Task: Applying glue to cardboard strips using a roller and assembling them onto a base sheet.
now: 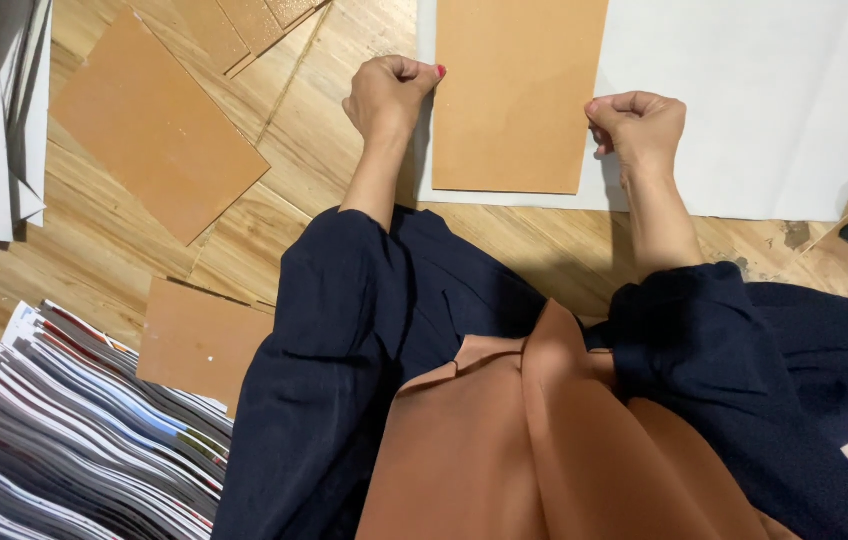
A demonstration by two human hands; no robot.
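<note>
Your left hand point(387, 95) is clenched, its grip pinching the left edge of the brown card point(516, 92). Your right hand point(639, 125) is clenched likewise, its grip pinching the card's right edge. The card lies flat between both grips, on a large white sheet point(764, 110) spread over the wooden floor point(134, 250). Left of your left grip, a second brown card point(154, 125) lies on the floor, well apart. Nearer you on that side sits a fanned stack of printed sheets point(74, 430), with a third brown card point(199, 340) just beside it.
</note>
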